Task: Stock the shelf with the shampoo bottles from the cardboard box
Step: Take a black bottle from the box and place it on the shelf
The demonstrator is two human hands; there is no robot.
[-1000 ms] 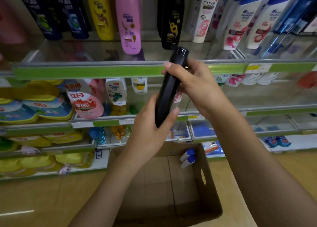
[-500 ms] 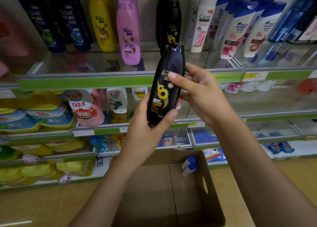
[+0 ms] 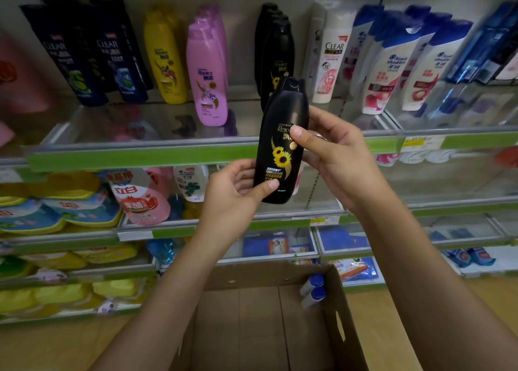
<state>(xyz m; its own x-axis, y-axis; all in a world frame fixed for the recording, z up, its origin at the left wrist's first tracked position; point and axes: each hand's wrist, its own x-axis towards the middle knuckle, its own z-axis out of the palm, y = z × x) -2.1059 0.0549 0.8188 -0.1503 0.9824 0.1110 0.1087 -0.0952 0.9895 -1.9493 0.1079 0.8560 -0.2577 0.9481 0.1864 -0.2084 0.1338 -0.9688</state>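
Turned label-forward and lifted since before, the black shampoo bottle (image 3: 283,143) (sunflower label) is grasped by left hand (image 3: 235,194) below, right hand (image 3: 336,152) above.

Black bottle (image 3: 283,143), sunflower label facing out, cap up, nearly upright, held in front of shelf (image 3: 140,157) edge, below a row of like black bottles (image 3: 276,53) standing on it. Cardboard box (image 3: 269,320) open on floor below, two blue-capped white bottles (image 3: 314,289) leaning in far right corner.
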